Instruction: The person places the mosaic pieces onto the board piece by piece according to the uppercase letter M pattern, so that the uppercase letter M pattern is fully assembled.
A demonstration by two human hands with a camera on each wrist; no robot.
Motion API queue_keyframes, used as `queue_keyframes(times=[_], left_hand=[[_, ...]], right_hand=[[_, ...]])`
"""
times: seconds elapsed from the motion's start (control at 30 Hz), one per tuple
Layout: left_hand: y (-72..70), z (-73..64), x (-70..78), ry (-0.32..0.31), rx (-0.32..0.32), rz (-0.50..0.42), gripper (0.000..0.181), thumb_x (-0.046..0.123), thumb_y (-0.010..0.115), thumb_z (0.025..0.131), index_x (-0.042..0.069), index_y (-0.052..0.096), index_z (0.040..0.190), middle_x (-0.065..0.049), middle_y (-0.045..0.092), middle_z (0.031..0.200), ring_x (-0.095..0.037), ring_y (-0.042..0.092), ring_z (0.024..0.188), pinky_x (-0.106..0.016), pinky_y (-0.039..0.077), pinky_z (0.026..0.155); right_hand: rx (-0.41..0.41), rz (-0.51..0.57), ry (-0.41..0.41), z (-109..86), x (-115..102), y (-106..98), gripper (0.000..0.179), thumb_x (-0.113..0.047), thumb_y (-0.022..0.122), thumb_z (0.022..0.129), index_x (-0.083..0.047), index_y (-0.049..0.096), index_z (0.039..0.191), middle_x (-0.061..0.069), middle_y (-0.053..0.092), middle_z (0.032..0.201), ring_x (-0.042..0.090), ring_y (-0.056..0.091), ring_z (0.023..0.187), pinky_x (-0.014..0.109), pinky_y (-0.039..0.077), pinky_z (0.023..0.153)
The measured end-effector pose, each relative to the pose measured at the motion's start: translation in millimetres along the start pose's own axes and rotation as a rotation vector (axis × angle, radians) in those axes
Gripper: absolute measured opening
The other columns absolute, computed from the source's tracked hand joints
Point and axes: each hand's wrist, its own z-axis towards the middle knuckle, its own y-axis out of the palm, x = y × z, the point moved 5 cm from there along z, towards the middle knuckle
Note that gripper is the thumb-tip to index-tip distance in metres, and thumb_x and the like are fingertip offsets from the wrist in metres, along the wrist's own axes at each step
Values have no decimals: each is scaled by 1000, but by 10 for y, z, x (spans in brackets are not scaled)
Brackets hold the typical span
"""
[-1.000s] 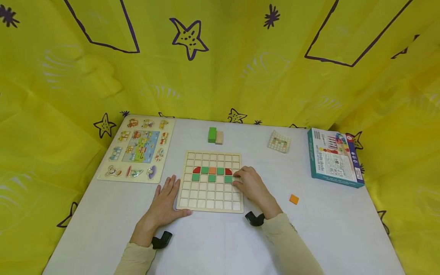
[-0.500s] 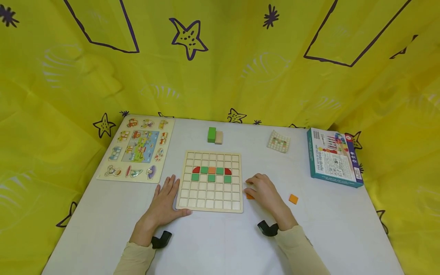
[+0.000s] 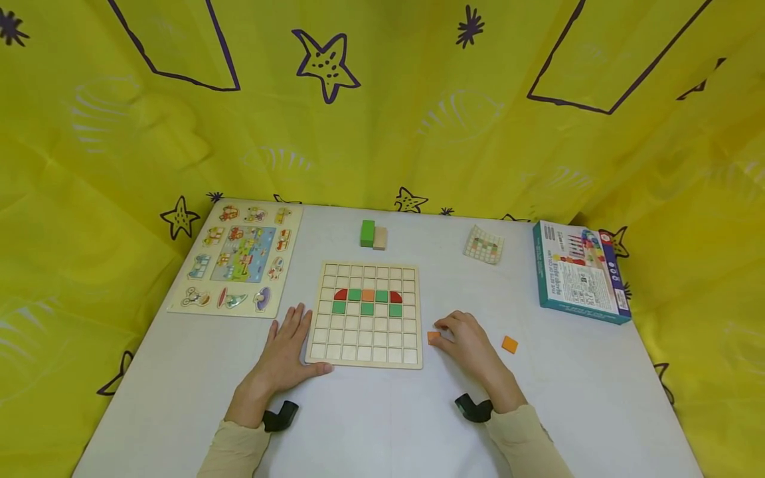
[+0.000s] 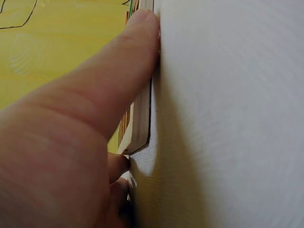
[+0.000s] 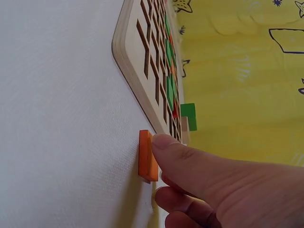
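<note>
A square-grid wooden board [image 3: 363,345] lies at the centre with green, red and orange pieces in its cells. The left hand [image 3: 282,357] rests flat at the board's lower left corner, its thumb along the front edge; the left wrist view shows the thumb [image 4: 118,61] against that edge. The right hand [image 3: 472,348] is just right of the board, over an orange square tile [image 5: 146,156] on the tablecloth. Its thumb [image 5: 175,152] touches the tile, with the other fingers bent loosely behind. A second orange tile [image 3: 510,344] lies farther right.
A picture puzzle board [image 3: 281,265] lies at the left. Behind the grid board stand a green block [image 3: 367,234] and a plain wooden block [image 3: 380,238]. A small patterned card [image 3: 484,245] and a teal box [image 3: 581,272] are at the right. Yellow curtains surround the table.
The right hand has left the board's right side, near the red piece, and moved right and toward the person to the nearer orange tile. The left hand has stayed put.
</note>
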Motion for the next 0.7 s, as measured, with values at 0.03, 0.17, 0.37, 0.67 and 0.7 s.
queue_keyframes(times=[0.03, 0.17, 0.37, 0.67, 0.7], left_hand=[[0, 0, -2, -1, -1, 0, 118, 59, 78, 71, -5, 22, 152, -21, 11, 160, -37, 4, 146, -58, -1, 113], [-3, -3, -1, -5, -3, -1, 118, 59, 79, 71, -5, 22, 152, -20, 11, 160, -36, 3, 146, -57, -1, 113], [-11, -3, 9, -5, 2, 0, 117, 59, 79, 71, -4, 22, 152, -20, 11, 160, -36, 4, 146, -57, 0, 113], [-31, -14, 27, 13, 24, 1, 116, 59, 78, 72, -6, 24, 151, -22, 14, 159, -39, 7, 146, -60, 2, 112], [-29, -12, 26, 10, 20, 2, 116, 59, 78, 72, -6, 24, 151, -22, 13, 159, -38, 7, 146, -59, 2, 112]], right_hand=[[-6, -2, 5, -4, 1, 4, 32, -22, 81, 81, -1, 73, 104, 5, 65, 101, 24, 55, 95, 39, 47, 82], [-31, -2, 26, -18, 5, 20, 31, -20, 82, 81, -2, 73, 104, 4, 64, 101, 24, 55, 96, 38, 47, 83], [-36, 1, 16, -18, 15, 38, 27, -15, 82, 81, -2, 73, 102, 3, 63, 98, 24, 55, 95, 39, 47, 82], [-29, 2, 17, -19, 23, 60, 23, -15, 81, 81, -2, 72, 98, 2, 62, 97, 23, 55, 95, 38, 47, 83], [-26, 0, 18, -19, 25, 59, 23, -16, 82, 81, -3, 72, 97, 2, 62, 96, 23, 55, 95, 38, 47, 83]])
